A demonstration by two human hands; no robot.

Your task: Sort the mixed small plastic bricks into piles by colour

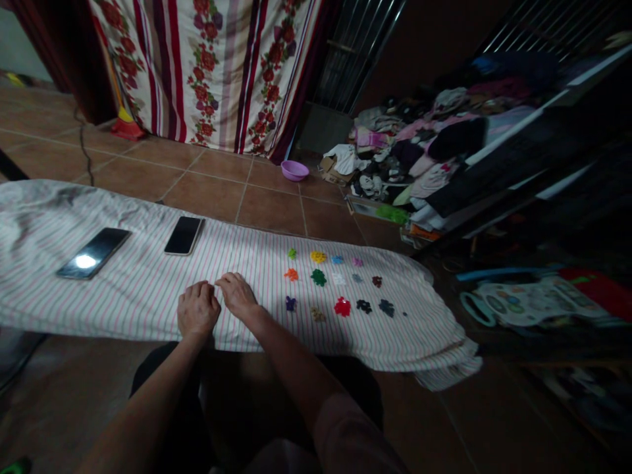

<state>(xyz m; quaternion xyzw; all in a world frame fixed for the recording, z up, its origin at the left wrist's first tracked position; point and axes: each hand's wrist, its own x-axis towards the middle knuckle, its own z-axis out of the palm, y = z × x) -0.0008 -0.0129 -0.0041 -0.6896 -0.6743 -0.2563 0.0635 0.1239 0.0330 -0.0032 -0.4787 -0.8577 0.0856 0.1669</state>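
Note:
My left hand (198, 309) rests palm down on the striped cloth (247, 253), its fingers curled under and closed. Just to its right is my right hand (237, 295), also closed, with the fingertips bent together and pointing left. Whatever either hand may hold is hidden. Right of my hands, small pieces lie in piles sorted by colour. Closest are a dark purple pile (290, 303) and an orange pile (291, 274). Farther along are a tan pile (318, 315), a dark green pile (318, 277), a red pile (342, 306) and a yellow pile (318, 257).
Two phones, a nearer phone (184, 236) and a larger phone (93, 253), lie on the cloth to the left. On the tiled floor beyond stands a purple basin (295, 171). Heaped clothes (395, 145) and a baby walker tray (518, 301) are at the right.

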